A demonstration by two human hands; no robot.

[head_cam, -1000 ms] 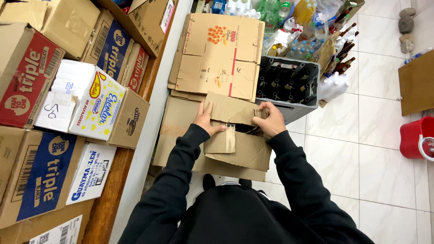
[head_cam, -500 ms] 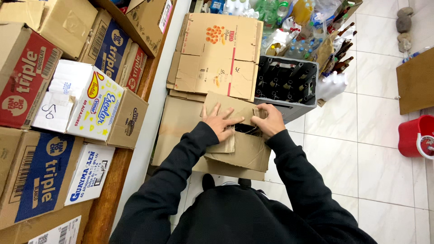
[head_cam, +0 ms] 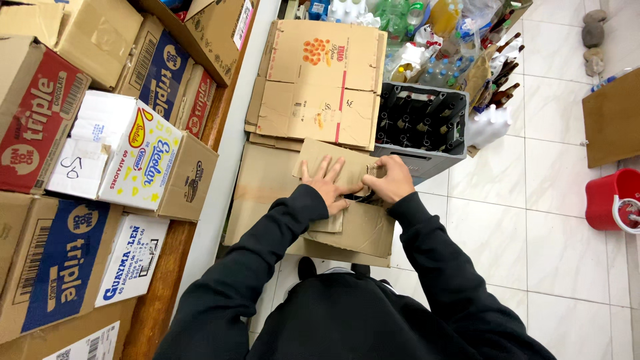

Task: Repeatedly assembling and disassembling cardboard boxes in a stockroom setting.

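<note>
A brown cardboard box (head_cam: pixel 353 230) lies in front of me on a stack of flattened cardboard (head_cam: pixel 267 180). My left hand (head_cam: pixel 327 183) lies flat, fingers spread, pressing down the box's top flap (head_cam: pixel 313 157). My right hand (head_cam: pixel 385 180) grips the flap's right end, fingers curled around its edge near a dark gap. Both arms are in black sleeves.
A larger flattened carton (head_cam: pixel 320 80) lies farther back. A dark crate of bottles (head_cam: pixel 420 123) stands right of the box, with plastic bottles (head_cam: pixel 413 27) behind it. Stacked printed cartons (head_cam: pixel 100 133) fill wooden shelves at left. A red bucket (head_cam: pixel 613 200) sits on the tiled floor.
My left hand has slid from the flap's left edge onto its top and spread flat. The flap has been folded down lower. My right hand stays at the flap's right end.
</note>
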